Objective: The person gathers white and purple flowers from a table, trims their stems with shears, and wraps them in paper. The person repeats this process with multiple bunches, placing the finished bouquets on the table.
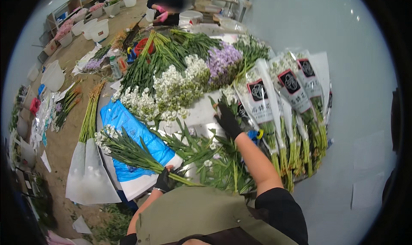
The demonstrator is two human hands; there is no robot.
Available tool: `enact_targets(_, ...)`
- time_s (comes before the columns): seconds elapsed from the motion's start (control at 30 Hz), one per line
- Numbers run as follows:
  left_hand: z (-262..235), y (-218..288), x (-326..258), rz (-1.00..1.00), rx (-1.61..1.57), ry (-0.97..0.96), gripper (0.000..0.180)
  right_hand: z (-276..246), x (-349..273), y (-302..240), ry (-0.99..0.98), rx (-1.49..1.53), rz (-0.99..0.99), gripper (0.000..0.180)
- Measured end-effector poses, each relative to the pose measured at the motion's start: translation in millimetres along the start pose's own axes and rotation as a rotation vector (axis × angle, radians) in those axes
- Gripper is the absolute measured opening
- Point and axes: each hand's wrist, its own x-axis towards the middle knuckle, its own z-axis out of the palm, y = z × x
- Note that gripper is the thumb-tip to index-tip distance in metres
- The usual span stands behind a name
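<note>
Stretching across the centre, a smooth, pale table [198, 111] lies under heaped flowers and stems. From 2 to 4 o'clock rest at least three bouquets [272, 102] in glossy, crinkled clear film, tapering like cones, their bare stems fanning down toward 4. Ruffled white flowers [178, 88] spread thickly from 9 to 12 o'clock, with one denser lilac bunch [224, 60] just past 12. Between 8 and 9 o'clock a creased blue plastic sheet [137, 135] lies over white paper. Outside it, at 8, one frosted, wedge-shaped sleeve [92, 176] covers the lower end of a long-stemmed bunch.

The held bunch [135, 156], slim and leafy, slants across the blue sheet, its white blooms toward 9 o'clock. At 7 o'clock the black-gloved left hand [165, 180] has its fingers closed around those stems. The right hand [228, 121], also black-gloved, reaches among leaves just right of centre, fingers partly spread; whether it grips anything, I cannot tell.

Three square black labels [289, 82] show fully on the film, each carrying a pale line emblem and a reddish edge, with dark printed characters alongside.
</note>
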Motion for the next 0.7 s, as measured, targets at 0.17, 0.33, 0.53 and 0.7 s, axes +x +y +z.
enact_targets(0.17,50,14,-21,0.004,0.057,0.024,0.022,60,-132,-105,-0.779,0.174,0.176,0.043)
enact_targets(0.33,69,19,-19,-0.013,0.037,-0.036,0.017,105,-181,-94,-0.930,0.337,0.155,0.062)
enact_targets(0.53,136,35,-24,0.127,0.500,-0.296,0.023,80,-173,-93,-0.863,0.430,0.298,0.045)
enact_targets(0.7,204,24,-29,0.117,0.795,-0.539,0.031,30,-200,-113,-0.486,0.522,0.443,0.036)
